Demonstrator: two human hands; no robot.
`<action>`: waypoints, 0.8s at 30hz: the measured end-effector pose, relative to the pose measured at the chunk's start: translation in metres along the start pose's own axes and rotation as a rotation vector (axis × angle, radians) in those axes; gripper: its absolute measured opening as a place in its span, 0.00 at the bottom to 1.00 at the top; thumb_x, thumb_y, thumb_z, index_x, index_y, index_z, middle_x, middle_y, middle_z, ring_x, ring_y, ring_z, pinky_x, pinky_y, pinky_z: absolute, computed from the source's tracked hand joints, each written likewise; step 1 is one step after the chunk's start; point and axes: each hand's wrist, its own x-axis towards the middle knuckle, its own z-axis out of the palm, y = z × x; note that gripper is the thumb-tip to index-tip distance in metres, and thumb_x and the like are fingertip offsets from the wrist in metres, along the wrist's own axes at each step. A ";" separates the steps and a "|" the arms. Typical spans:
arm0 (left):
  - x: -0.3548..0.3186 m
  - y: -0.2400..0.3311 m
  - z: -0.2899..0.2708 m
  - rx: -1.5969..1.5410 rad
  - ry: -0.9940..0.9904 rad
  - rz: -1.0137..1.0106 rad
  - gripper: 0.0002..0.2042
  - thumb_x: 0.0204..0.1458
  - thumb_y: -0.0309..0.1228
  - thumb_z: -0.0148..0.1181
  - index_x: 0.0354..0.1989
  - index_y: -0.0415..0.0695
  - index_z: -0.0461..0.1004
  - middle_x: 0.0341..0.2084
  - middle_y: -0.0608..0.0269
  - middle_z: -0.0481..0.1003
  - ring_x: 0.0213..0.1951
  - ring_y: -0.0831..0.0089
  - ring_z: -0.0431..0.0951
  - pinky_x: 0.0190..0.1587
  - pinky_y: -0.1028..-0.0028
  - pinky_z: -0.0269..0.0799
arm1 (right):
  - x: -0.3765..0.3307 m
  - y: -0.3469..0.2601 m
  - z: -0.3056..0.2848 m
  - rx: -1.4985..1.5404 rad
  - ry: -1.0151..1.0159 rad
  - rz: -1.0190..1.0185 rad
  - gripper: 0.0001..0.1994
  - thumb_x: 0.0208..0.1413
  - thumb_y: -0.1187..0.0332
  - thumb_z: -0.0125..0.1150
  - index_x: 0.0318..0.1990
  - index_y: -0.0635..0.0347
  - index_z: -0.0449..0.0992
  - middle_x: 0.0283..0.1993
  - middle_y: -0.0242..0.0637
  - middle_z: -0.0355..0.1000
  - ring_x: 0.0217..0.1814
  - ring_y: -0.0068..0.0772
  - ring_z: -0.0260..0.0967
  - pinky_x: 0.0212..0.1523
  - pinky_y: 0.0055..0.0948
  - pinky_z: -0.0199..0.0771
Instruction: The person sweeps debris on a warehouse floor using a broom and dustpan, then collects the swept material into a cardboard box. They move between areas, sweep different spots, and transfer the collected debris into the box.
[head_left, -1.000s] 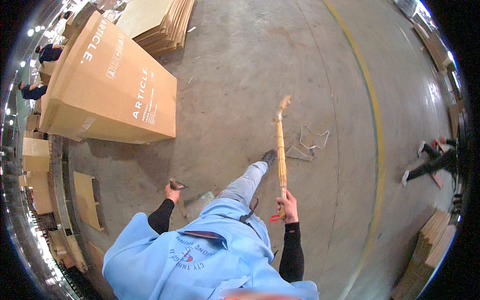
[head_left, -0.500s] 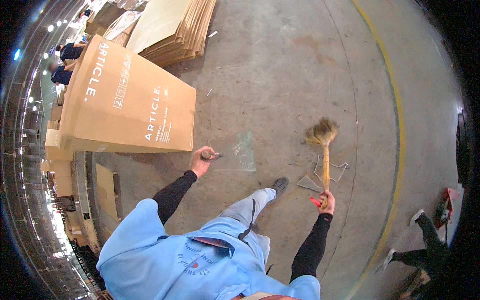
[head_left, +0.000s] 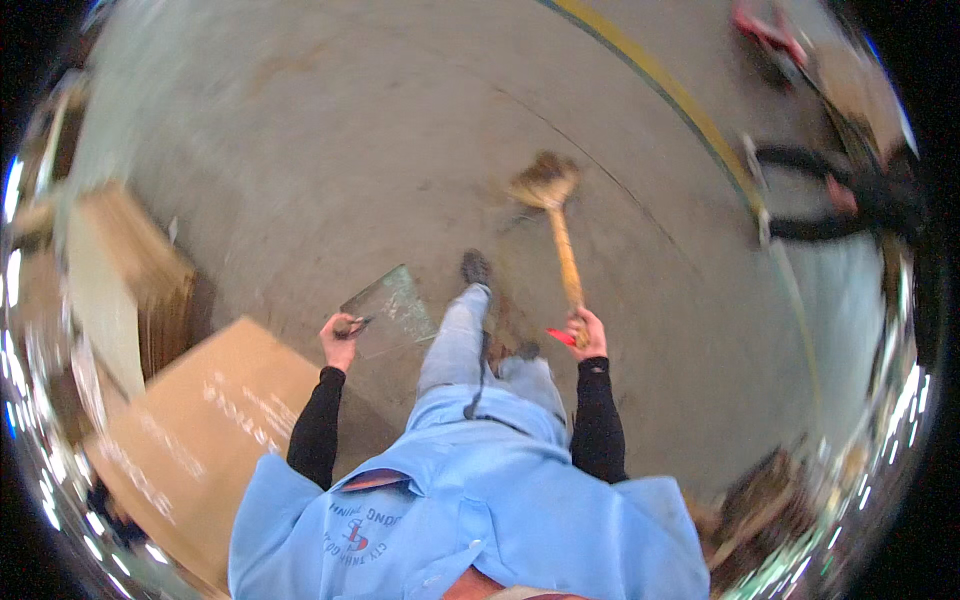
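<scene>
The broom (head_left: 556, 215) stands nearly upright ahead of the person, its straw head down on the concrete floor (head_left: 330, 150) beyond the forward shoe (head_left: 474, 267), its wooden handle rising back to the right hand (head_left: 586, 333); that hand is wrapped tight around the handle's lower end, just above a red tip; half a second ago the broom head lay further to the person's right, and now it sits closer to the line of the forward foot. The left hand (head_left: 340, 340) is curled around the dark handle of a flat dustpan (head_left: 392, 310), which tilts out over the floor beside the left leg; before, that hand held only the small dark handle in view, well out toward the box. The large cardboard box (head_left: 200, 440) now lies low at the person's left, where earlier it stood higher up and ahead; the yellow floor line (head_left: 690, 110) crosses the upper right; another person's dark sleeves (head_left: 850, 190) reach in at the far right, blurred.
</scene>
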 end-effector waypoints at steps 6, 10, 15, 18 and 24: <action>0.028 -0.024 -0.010 -0.358 -0.177 -0.186 0.04 0.50 0.29 0.52 0.29 0.42 0.69 0.29 0.60 0.71 0.37 0.68 0.70 0.51 0.57 0.68 | -0.097 0.060 -0.036 0.394 -0.217 0.061 0.07 0.56 0.71 0.49 0.42 0.58 0.64 0.31 0.37 0.66 0.19 0.19 0.58 0.16 0.21 0.61; 0.029 -0.009 -0.021 -0.021 -0.228 0.051 0.09 0.39 0.13 0.59 0.28 0.40 0.70 0.25 0.64 0.71 0.30 0.76 0.71 0.41 0.73 0.71 | -0.188 0.093 -0.059 0.334 -0.246 -0.111 0.19 0.55 0.74 0.48 0.56 0.52 0.63 0.31 0.38 0.68 0.19 0.20 0.59 0.15 0.21 0.62; 0.016 0.038 -0.024 0.209 -0.287 0.427 0.08 0.42 0.13 0.58 0.28 0.40 0.71 0.23 0.70 0.71 0.29 0.80 0.71 0.36 0.79 0.68 | -0.237 0.078 -0.112 -0.028 0.130 -0.416 0.26 0.50 0.75 0.52 0.60 0.52 0.62 0.28 0.34 0.70 0.18 0.19 0.61 0.14 0.19 0.61; 0.008 0.063 -0.031 -0.458 -0.168 -0.050 0.08 0.45 0.12 0.54 0.30 0.39 0.71 0.27 0.65 0.72 0.33 0.77 0.72 0.39 0.78 0.70 | -0.233 0.028 -0.156 -0.112 0.292 -0.554 0.27 0.48 0.75 0.55 0.60 0.55 0.62 0.27 0.31 0.70 0.17 0.19 0.62 0.13 0.19 0.62; -0.039 0.076 -0.065 0.422 -0.056 0.374 0.06 0.46 0.17 0.58 0.31 0.39 0.71 0.31 0.64 0.73 0.37 0.72 0.73 0.44 0.71 0.70 | -0.187 -0.094 -0.272 -0.036 0.556 -0.669 0.12 0.48 0.74 0.55 0.42 0.58 0.68 0.22 0.30 0.67 0.17 0.20 0.63 0.14 0.22 0.62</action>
